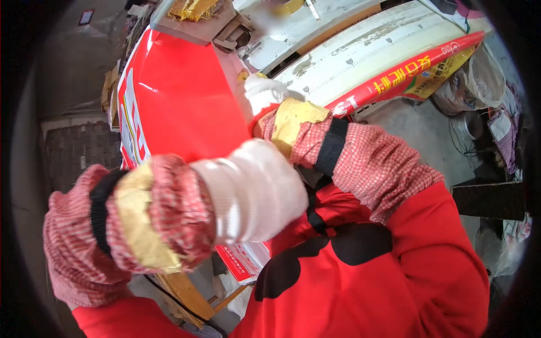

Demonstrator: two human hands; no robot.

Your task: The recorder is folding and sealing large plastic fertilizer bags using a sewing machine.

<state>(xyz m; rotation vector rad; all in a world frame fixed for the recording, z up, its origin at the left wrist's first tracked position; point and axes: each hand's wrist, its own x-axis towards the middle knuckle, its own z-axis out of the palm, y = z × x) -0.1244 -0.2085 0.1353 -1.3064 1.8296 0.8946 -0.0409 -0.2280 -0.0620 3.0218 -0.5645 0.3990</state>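
My left hand [276,186], in a white knit glove, is raised in front of my chest and blurred. Its fingers are turned away from view, so what they hold, if anything, is hidden. Farther off, my right hand [265,93], also gloved in white, is at the edge of the worktable with its fingers curled in. A small yellow bit shows beside those fingers, too little to name. To the left of both hands a glossy red sheet [174,96] with a printed white border hangs over its support. Checked sleeve covers with black bands and yellow patches wrap both forearms.
A worn white worktable [355,50] with ruler marks stretches to the right, a red and yellow printed strip [406,73] along its near edge. A grey machine part [194,19] stands at the top. At right sit a plastic bag [473,84] and a dark box [489,200].
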